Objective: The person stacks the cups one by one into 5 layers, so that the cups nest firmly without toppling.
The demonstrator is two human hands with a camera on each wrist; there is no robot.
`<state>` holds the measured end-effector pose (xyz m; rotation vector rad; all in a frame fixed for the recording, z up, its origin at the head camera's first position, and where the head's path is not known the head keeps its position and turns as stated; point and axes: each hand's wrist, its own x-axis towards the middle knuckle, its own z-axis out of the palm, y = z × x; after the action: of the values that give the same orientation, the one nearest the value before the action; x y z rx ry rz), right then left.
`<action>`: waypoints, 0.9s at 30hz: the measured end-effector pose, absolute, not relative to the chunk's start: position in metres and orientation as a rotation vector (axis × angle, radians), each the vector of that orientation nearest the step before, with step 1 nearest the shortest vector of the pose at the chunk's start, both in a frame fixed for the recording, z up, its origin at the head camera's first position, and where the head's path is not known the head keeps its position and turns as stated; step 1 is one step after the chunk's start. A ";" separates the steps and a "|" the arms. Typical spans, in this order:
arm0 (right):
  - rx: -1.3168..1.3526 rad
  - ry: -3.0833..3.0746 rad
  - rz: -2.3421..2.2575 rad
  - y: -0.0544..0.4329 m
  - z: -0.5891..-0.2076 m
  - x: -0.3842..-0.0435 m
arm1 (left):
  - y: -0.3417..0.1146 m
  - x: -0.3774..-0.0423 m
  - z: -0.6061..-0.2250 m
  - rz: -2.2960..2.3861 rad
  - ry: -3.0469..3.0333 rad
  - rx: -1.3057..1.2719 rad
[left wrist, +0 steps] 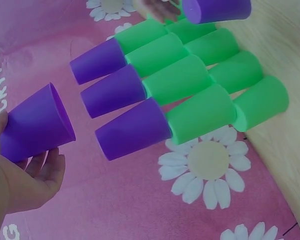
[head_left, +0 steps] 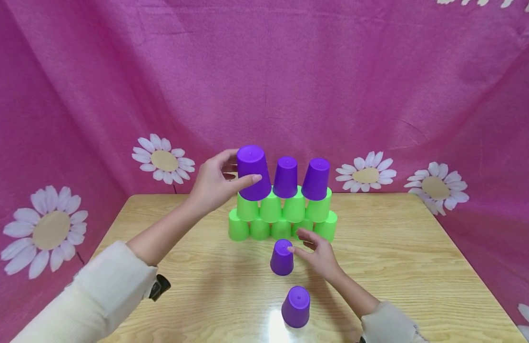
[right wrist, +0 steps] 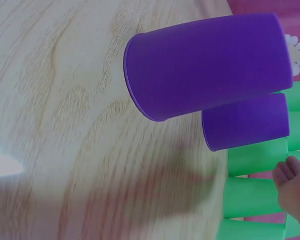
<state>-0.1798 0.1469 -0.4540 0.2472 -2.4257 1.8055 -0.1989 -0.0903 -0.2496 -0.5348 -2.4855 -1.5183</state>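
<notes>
My left hand (head_left: pixel 221 178) grips an upside-down purple cup (head_left: pixel 252 174) in the air, thumb in front and fingers round the far side. Behind it stands a stack of upturned cups: two rows of green cups (head_left: pixel 294 207) with purple cups on top, such as one purple cup (head_left: pixel 286 177). The left wrist view shows three purple cups (left wrist: pixel 132 129) on the stack; from the head, the held cup hides one. My right hand (head_left: pixel 318 255) is beside a purple cup (head_left: pixel 282 258) on the table, fingers loosely bent; contact is unclear. Nearer stands another purple cup (head_left: pixel 296 307).
The wooden table (head_left: pixel 196 271) carries the stack near its back edge. A pink curtain (head_left: pixel 264 85) with white daisies hangs behind and along the sides. Light glares off the tabletop near the front cup.
</notes>
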 end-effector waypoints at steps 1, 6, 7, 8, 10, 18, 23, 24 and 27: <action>0.248 -2.429 1.812 0.146 -0.455 -0.180 | -0.090 -0.199 -0.248 -1.520 -2.488 -0.528; 0.273 -2.451 1.874 0.144 -0.462 -0.181 | -0.086 -0.202 -0.245 -1.555 -2.479 -0.493; 0.272 -2.459 1.883 0.143 -0.464 -0.182 | -0.085 -0.204 -0.245 -1.564 -2.472 -0.492; 0.271 -2.464 1.891 0.143 -0.466 -0.182 | -0.083 -0.205 -0.246 -1.567 -2.466 -0.489; 0.275 -2.475 1.884 0.143 -0.470 -0.183 | -0.081 -0.207 -0.245 -1.570 -2.458 -0.488; 0.279 -2.525 1.848 0.144 -0.481 -0.184 | -0.069 -0.217 -0.243 -1.602 -2.412 -0.484; 0.311 -2.546 1.845 0.143 -0.486 -0.185 | -0.063 -0.223 -0.243 -1.642 -2.384 -0.452; 0.326 -2.547 1.849 0.142 -0.487 -0.185 | -0.062 -0.224 -0.242 -1.646 -2.381 -0.449; 0.359 -2.542 1.859 0.140 -0.488 -0.185 | -0.060 -0.227 -0.243 -1.644 -2.378 -0.446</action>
<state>-0.1847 0.1404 -0.4880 0.3586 -2.5419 1.8593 -0.2270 -0.0603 -0.2425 -0.4459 -2.3776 -1.6444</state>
